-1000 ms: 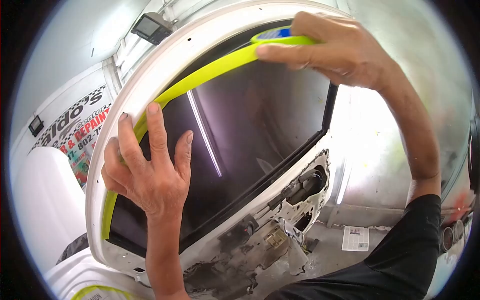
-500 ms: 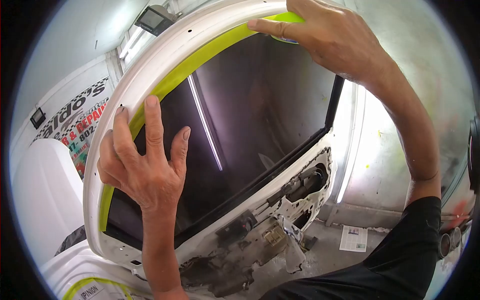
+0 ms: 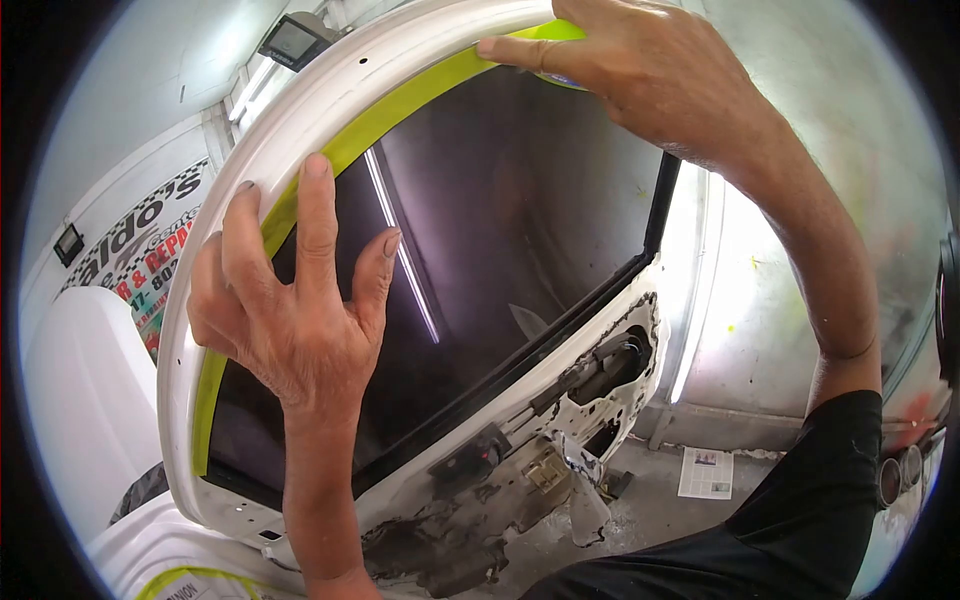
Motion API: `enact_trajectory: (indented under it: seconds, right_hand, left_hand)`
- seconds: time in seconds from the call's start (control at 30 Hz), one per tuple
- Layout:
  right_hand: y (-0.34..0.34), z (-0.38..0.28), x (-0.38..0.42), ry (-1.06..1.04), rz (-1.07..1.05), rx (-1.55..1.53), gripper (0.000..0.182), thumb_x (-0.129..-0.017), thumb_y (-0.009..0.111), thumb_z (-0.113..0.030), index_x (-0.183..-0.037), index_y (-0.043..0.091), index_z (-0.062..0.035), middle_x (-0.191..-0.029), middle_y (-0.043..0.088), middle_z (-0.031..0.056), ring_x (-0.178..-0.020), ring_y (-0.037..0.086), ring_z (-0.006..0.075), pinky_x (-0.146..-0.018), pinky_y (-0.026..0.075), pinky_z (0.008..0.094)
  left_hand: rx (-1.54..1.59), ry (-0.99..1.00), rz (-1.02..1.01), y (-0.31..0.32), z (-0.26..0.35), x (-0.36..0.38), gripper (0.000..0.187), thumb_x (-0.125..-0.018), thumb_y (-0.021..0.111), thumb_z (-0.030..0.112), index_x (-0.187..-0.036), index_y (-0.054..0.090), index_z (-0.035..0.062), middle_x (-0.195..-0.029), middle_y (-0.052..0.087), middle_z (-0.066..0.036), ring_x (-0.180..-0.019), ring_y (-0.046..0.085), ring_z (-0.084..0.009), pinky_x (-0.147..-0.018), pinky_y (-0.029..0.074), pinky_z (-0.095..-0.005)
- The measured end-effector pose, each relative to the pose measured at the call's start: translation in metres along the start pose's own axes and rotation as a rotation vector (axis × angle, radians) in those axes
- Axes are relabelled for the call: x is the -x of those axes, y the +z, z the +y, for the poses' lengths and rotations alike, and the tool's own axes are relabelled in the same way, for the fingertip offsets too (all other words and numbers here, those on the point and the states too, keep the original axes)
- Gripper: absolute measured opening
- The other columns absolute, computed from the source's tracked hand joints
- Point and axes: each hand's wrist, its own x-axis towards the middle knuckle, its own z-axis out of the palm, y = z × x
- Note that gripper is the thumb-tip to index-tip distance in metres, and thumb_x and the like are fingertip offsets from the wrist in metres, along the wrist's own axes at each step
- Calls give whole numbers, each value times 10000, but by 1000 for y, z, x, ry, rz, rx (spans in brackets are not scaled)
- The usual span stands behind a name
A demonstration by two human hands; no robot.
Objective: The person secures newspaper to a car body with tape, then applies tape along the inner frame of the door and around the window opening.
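A strip of yellow-green masking tape (image 3: 400, 106) runs along the curved inner edge of a white car door's window frame (image 3: 285, 125), beside the dark window glass (image 3: 510, 230). My left hand (image 3: 300, 320) is open, fingers spread, with its index fingertip on the tape and other fingers against the white frame. At the top, my right hand (image 3: 660, 85) is closed around a roll of masking tape (image 3: 562, 81), mostly hidden by the hand. Its extended index finger rests on the strip's upper end.
Below the glass, the door's bare inner panel (image 3: 470, 500) shows cut-outs and dark residue. A newspaper sheet (image 3: 706, 473) lies on the floor at right. A work light (image 3: 295, 40) hangs at the upper left, above a lettered banner (image 3: 140, 240). Another white panel (image 3: 85, 380) stands at left.
My left hand has slid slightly up along the tape, its index finger now higher. The door and my right hand appear shifted a little left in view.
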Motion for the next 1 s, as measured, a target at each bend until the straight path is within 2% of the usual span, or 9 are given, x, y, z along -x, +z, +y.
enact_trajectory:
  seconds: [0.17,0.3,0.47,0.57,0.77,0.9,1.0]
  right_hand:
    - [10,1,0,-7,6,48,409,-1107,416,-170,-1497,540,-179,-944,553,141,-660,579,142,-443,479,250]
    - [19,3,5,-45,116,93,411,-1086,463,-155,-1489,546,-171,-933,555,154,-668,612,166,-471,521,267]
    - [14,-4,9,-64,130,147,410,-1060,505,-146,-1466,564,-157,-909,557,171,-691,663,213,-484,564,316]
    - [14,-2,10,-77,151,109,399,-1065,501,-157,-1457,571,-145,-896,560,171,-680,661,214,-469,561,319]
    - [7,-4,4,3,23,48,396,-1094,459,-197,-1472,558,-135,-916,563,171,-670,636,183,-457,537,294]
    - [9,-3,1,1,20,47,397,-1102,437,-201,-1474,557,-132,-938,568,175,-674,631,175,-465,529,284]
    - [-14,-8,4,1,-19,-13,399,-1100,434,-187,-1475,558,-132,-961,580,185,-683,641,182,-488,539,291]
  left_hand:
    - [2,-2,6,3,10,-9,595,-964,571,638,-1424,642,268,-1362,509,-105,-1284,396,-288,-1086,324,-546]
    - [-10,1,31,9,11,-9,588,-960,586,630,-1424,642,274,-1357,514,-106,-1285,394,-289,-1087,324,-547]
    - [-2,8,49,12,9,-7,579,-955,600,619,-1423,642,280,-1365,510,-109,-1293,393,-295,-1087,329,-555]
    - [0,8,59,13,10,-7,584,-951,603,620,-1425,639,282,-1371,507,-112,-1299,392,-297,-1088,333,-560]
    - [-3,7,45,13,10,-6,596,-947,601,626,-1435,627,286,-1384,488,-116,-1310,382,-297,-1101,327,-567]
    - [-3,5,33,12,10,-5,604,-948,592,635,-1439,623,285,-1394,469,-116,-1318,370,-298,-1107,321,-569]
    - [-3,2,32,10,10,-6,613,-949,582,646,-1441,620,283,-1394,467,-113,-1319,369,-298,-1105,319,-564]
